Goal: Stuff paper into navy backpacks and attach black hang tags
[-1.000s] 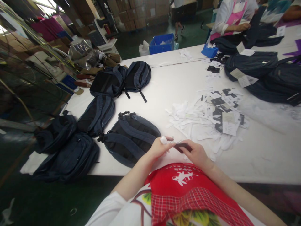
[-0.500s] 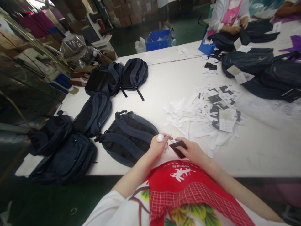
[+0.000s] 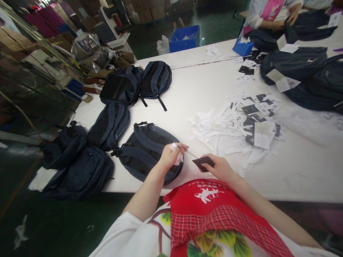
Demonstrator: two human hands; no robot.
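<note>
A dark hang tag [image 3: 203,164] is held by my right hand [image 3: 219,169], thumb and fingers closed on it. From the tag a thin string [image 3: 191,154] runs up and left, taut, to my left hand [image 3: 171,155], whose fingers are pinched on its end. Something small and white also sits in the left hand, against the palm. Just under and beside my left hand a dark blue backpack [image 3: 144,150] lies with its straps upward. To the right of my hands spreads a heap of white paper pieces [image 3: 219,130] with black and white tags [image 3: 264,135].
Several more dark backpacks [image 3: 109,125] lie at the left on the white table [image 3: 193,85]. Other dark bags [image 3: 294,62] with tags are at the right, near a co-worker's hands [image 3: 293,16]. A small blue container [image 3: 242,47] stands at the far edge; a blue bin [image 3: 184,39] is beyond.
My left hand has moved left and slightly up, over the backpack's edge, away from my right hand. The string between them is now stretched out. The camera view has shifted a little.
</note>
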